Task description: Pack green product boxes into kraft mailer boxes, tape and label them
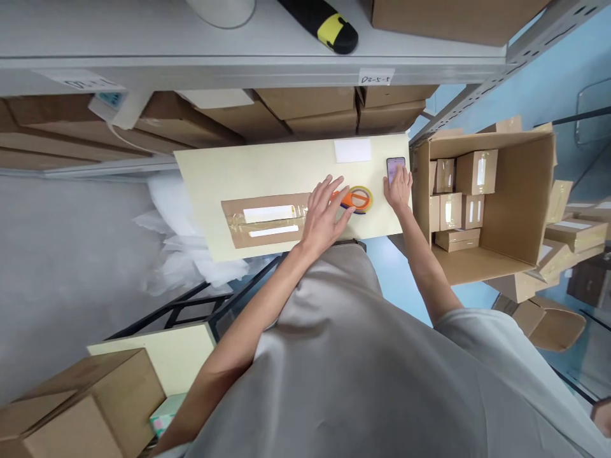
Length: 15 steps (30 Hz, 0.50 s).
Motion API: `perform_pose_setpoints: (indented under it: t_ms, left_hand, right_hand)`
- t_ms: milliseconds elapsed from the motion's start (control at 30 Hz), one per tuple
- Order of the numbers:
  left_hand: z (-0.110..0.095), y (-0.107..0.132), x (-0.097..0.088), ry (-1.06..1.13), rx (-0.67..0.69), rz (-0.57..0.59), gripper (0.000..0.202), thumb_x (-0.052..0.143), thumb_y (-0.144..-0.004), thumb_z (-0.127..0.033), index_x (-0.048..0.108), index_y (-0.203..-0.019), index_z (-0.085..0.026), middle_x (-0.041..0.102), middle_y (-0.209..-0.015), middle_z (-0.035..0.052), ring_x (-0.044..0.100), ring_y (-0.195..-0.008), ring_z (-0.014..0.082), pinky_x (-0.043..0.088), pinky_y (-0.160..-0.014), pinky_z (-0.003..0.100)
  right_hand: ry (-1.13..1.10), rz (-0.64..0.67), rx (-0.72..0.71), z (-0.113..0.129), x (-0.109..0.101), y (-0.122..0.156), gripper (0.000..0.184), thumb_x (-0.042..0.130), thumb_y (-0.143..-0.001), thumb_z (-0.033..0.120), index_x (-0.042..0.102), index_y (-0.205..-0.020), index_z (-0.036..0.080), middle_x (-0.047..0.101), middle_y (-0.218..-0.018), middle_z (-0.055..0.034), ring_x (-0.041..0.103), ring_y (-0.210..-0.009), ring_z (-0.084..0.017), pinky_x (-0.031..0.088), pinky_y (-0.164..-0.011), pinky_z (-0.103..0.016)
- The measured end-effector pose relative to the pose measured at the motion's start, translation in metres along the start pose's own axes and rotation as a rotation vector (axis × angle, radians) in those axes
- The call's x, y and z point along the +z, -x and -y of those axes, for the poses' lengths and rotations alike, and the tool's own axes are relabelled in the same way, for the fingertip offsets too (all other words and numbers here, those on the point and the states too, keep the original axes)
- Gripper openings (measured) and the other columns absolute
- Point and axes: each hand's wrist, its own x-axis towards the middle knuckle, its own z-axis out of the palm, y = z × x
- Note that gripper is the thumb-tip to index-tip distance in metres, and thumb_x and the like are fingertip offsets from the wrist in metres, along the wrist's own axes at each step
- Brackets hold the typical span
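Observation:
My left hand is held with fingers spread over the right end of a taped cardboard box bearing white labels. Its fingertips are close to an orange tape cutter beside a round, yellow-rimmed roll; whether they touch is unclear. At the right end of the pale tabletop, a smartphone lies with its screen lit. My right hand reaches onto its lower part, fingers stretched over the screen and thumb by the left edge. A white paper slip lies near the back edge.
A grey shelf with boxes spans the back; a black-and-yellow handle rests on top. An open carton at right holds several small boxes. Plastic wrap and another carton are at left.

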Motion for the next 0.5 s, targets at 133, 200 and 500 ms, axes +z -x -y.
perform_pose_setpoints:
  t_ms: [133, 200, 500]
  left_hand:
    - [0.028, 0.023, -0.037, -0.049, -0.166, -0.189, 0.058, 0.074, -0.105, -0.064, 0.071, -0.15, -0.028, 0.06, -0.171, 0.0165, 0.043, -0.172, 0.0391, 0.028, -0.144, 0.061]
    - [0.051, 0.046, -0.068, -0.109, -0.309, -0.344, 0.06, 0.075, -0.105, -0.06, 0.068, -0.153, -0.025, 0.057, -0.172, 0.019, 0.044, -0.171, 0.0387, 0.028, -0.145, 0.058]
    - [0.113, 0.121, -0.118, -0.185, -0.856, -0.552, 0.033, 0.077, -0.1, -0.047, 0.071, -0.118, -0.02, 0.08, -0.123, 0.0172, 0.077, -0.125, 0.0335, 0.055, -0.121, 0.047]
  right_hand:
    - [-0.109, -0.052, -0.015, 0.031, -0.008, 0.043, 0.068, 0.026, -0.122, 0.043, 0.038, -0.179, 0.009, 0.047, -0.181, -0.0275, 0.035, -0.175, -0.036, 0.029, -0.143, -0.063]
    - [-0.199, -0.019, -0.063, 0.058, -0.011, 0.077, 0.071, 0.025, -0.122, 0.05, 0.037, -0.181, 0.012, 0.048, -0.18, -0.0271, 0.042, -0.172, -0.038, 0.036, -0.14, -0.062]
    - [-0.473, 0.441, -0.381, 0.181, -0.009, 0.163, 0.08, 0.025, -0.121, 0.065, 0.033, -0.184, 0.017, 0.057, -0.178, -0.0194, 0.063, -0.157, -0.037, 0.056, -0.125, -0.047]
